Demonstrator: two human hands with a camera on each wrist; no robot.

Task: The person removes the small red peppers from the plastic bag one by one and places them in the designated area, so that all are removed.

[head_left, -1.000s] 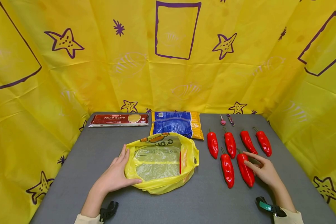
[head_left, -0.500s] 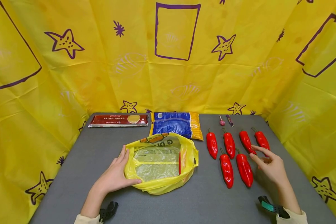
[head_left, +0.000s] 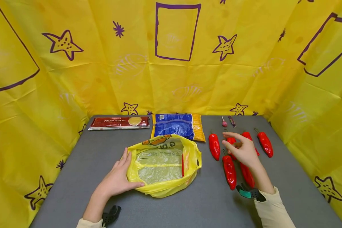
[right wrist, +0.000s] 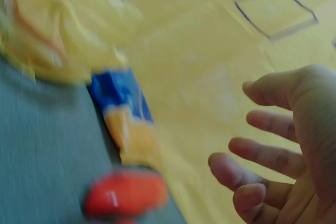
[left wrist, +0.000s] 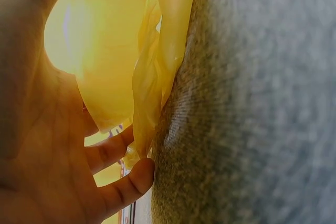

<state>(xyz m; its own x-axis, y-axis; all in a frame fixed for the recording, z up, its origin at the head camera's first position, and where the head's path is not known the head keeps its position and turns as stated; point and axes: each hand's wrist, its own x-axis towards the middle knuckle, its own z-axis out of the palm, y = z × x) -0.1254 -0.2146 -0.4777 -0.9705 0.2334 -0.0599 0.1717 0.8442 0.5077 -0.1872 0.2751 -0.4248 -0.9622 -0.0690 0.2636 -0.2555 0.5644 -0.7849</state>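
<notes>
My left hand holds the left side of a yellow plastic bag, its thumb on the front rim and its fingers along the left wall. The bag's mouth gapes upward, and a red strip shows inside at the right. In the left wrist view, fingertips touch the bag low down beside the grey table. My right hand hovers over several glossy red peppers, holding nothing, thumb and fingers apart. It partly hides some of them. The right wrist view shows those spread fingers and a blurred pepper.
Behind the bag lie a red spaghetti pack and a blue and yellow packet. A lollipop and a small wrapped candy sit at the back right. Yellow patterned cloth walls in the grey table.
The right hand has left the front right pepper, passed the rear right ones and moved left over the middle peppers. The left hand and the bag stay in place.
</notes>
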